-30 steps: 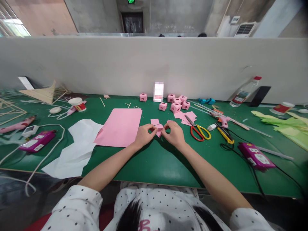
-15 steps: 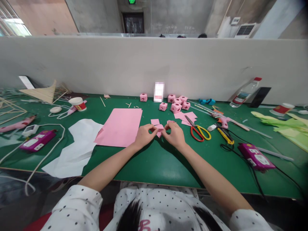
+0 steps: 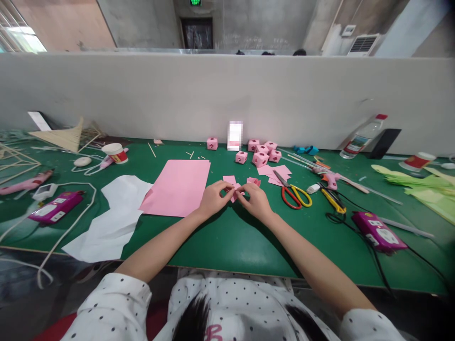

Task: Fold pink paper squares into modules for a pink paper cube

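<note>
My left hand point(image 3: 213, 199) and my right hand point(image 3: 254, 200) meet over the green table point(image 3: 227, 241), both pinching one small folded pink paper piece point(image 3: 234, 191) between their fingertips. Most of the piece is hidden by the fingers. A large pink sheet point(image 3: 177, 186) lies just left of my left hand. Small pink paper squares point(image 3: 229, 179) lie right behind the hands, and more pink squares point(image 3: 277, 172) lie to the right. Several finished pink paper cubes point(image 3: 261, 152) stand further back.
Red and yellow scissors point(image 3: 293, 192) lie right of my right hand, beside a yellow knife point(image 3: 332, 199) and a pink glue gun point(image 3: 329, 177). Purple power strips point(image 3: 378, 230) point(image 3: 55, 208) sit on both sides. White paper point(image 3: 110, 220) overhangs the front left edge. A grey partition wall point(image 3: 227, 94) backs the table.
My hands have closed in on each other, fingertips now nearly touching over the pink piece. A small pink piece behind my right hand has come into view. Nothing else moved.
</note>
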Motion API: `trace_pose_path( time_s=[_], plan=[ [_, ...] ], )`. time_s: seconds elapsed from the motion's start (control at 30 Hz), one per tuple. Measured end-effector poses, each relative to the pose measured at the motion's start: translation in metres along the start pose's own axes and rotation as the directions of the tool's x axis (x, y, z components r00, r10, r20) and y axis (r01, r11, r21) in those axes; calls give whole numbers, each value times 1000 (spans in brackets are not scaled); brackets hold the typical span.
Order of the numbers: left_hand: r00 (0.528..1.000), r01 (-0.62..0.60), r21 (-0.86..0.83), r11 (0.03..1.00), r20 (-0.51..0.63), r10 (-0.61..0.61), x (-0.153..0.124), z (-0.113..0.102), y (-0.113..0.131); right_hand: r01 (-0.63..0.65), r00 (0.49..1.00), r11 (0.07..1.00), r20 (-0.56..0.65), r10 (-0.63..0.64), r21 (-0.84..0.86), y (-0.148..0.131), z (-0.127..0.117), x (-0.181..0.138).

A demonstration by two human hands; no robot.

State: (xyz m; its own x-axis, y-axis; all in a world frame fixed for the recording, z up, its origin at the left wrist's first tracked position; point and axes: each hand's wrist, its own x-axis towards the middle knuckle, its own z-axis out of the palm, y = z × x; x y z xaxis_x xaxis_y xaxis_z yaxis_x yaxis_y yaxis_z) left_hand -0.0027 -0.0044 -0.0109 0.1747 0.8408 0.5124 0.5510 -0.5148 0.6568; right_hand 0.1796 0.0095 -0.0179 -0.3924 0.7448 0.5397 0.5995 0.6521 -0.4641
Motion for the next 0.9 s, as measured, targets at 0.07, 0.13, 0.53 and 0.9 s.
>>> trace_pose_path(
  time_s=[0.07,0.13,0.53,0.9],
  plan=[
    [999,-40,29,999,22,40,0,-1,0,1,1000,1000,11,0,-29,-3,0,-1],
    [998,-63,71,996,37,60,0,-1,0,4,1000,998,15,-3,-57,-5,2,-2],
    [992,73,174,982,-119,-52,7,-4,-20,-104,986,990,-137,90,-99,-8,-1,0],
    [995,90,-35,995,50,-89,0,3,0,-180,968,984,-180,176,-3,-3,4,1]
  ],
)
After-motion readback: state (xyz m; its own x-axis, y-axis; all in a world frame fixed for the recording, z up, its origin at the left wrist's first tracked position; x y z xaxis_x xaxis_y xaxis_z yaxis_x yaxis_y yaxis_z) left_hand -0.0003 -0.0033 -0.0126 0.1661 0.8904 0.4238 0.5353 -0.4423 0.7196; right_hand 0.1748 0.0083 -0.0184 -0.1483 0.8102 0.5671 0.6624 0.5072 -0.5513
